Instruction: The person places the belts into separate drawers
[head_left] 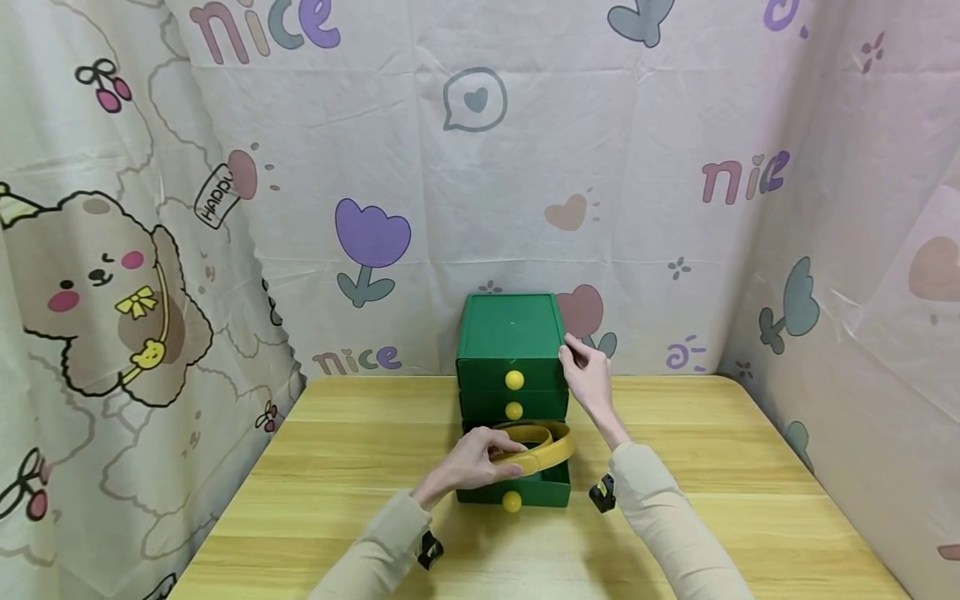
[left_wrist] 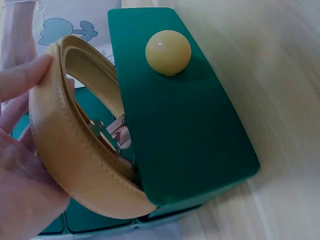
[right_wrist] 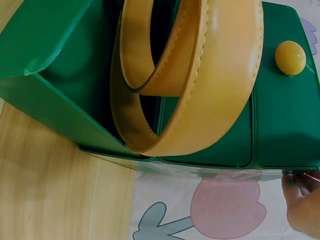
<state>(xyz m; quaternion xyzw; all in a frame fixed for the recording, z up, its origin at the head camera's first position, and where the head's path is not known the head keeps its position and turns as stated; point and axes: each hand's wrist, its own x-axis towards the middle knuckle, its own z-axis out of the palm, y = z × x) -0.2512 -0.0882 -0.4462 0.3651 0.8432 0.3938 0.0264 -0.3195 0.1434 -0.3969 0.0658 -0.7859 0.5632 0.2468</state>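
Note:
A coiled tan-yellow leather belt [head_left: 551,454] with stitched edges hangs over the pulled-out bottom drawer [head_left: 551,493] of a small green drawer cabinet [head_left: 512,327]. My left hand [head_left: 474,458] pinches the coil at its left side, thumb below and fingers above. In the left wrist view the belt [left_wrist: 85,155] stands tilted behind the drawer front, with a bit of metal inside the loop. My right hand [head_left: 588,375] touches the cabinet's upper right side near the front corner. Its fingers [right_wrist: 292,192] show at the cabinet edge in the right wrist view.
The two upper drawers, with round yellow knobs [head_left: 513,380], are closed. The cabinet stands on a wooden table [head_left: 360,467] near its back edge. A printed curtain [head_left: 480,192] hangs behind and at both sides.

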